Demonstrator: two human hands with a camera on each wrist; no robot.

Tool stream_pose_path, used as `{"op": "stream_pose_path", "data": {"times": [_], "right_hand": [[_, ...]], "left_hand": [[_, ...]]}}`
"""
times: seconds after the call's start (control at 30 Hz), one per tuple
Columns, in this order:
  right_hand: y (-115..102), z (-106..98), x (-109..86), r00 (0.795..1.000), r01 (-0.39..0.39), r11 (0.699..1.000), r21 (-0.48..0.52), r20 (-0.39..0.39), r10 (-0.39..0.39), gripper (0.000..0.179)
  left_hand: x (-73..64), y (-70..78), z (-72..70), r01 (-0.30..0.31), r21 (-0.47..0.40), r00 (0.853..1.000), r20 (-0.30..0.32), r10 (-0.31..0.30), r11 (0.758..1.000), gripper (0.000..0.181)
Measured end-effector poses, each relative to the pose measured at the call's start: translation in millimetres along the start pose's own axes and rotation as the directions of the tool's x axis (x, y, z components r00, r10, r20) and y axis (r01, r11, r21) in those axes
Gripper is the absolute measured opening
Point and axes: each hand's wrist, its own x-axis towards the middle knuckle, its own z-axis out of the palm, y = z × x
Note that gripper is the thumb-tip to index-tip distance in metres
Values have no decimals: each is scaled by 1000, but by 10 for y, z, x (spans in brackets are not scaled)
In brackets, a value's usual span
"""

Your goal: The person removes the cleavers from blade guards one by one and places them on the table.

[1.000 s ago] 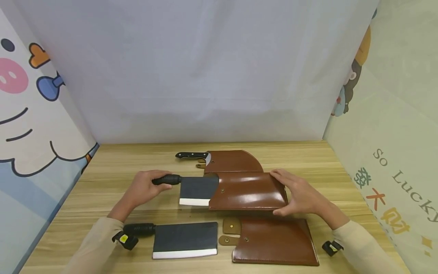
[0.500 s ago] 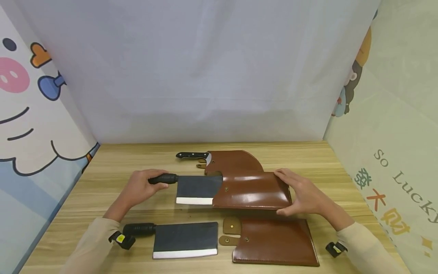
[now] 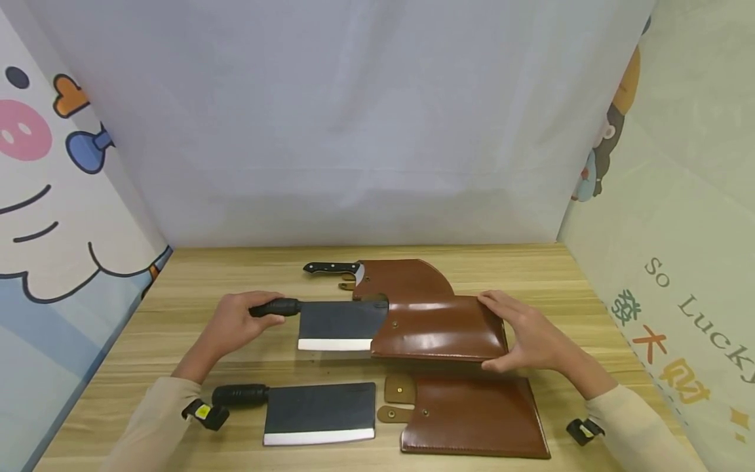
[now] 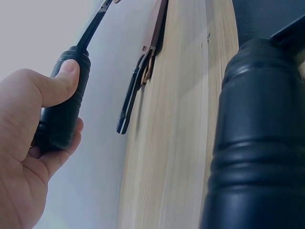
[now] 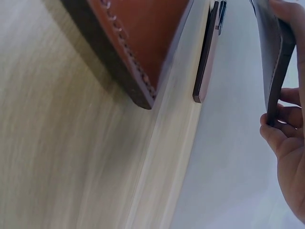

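Observation:
My left hand (image 3: 242, 320) grips the black ribbed handle (image 4: 64, 102) of a cleaver (image 3: 339, 321), thumb along the grip. The cleaver's dark blade with its bright edge is partly inside a brown leather sheath (image 3: 442, 328); its far end is hidden there. With my right hand (image 3: 527, 331) I hold the closed end of that sheath, thumb below and fingers at the top corner. In the right wrist view those fingers curl around the sheath's edge (image 5: 276, 71). Sheath and cleaver are raised above the table, overlapping the things behind them in the head view.
A second black-handled cleaver (image 3: 321, 412) lies at the front of the wooden table (image 3: 171, 295). Right of it lies another brown sheath (image 3: 474, 419) with two strap tabs. At the back, a knife with a riveted handle (image 3: 330, 267) sits in a curved sheath (image 3: 407, 275).
My left hand has moved left with the cleaver and my right hand slightly right with the sheath. More of the blade shows outside the sheath.

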Motion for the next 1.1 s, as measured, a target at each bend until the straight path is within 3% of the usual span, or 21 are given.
{"op": "stream_pose_path", "data": {"times": [0.57,1.1], "right_hand": [[54,11,-84,1000,-19,1000,9,4,19,114],[180,24,-163,1000,-27,999,-22,-4,27,114]], "left_hand": [[-72,-83,-64,-5,15,1000,-30,6,1000,40],[-159,-165,-115,41,52,999,-6,-40,998,43]]}}
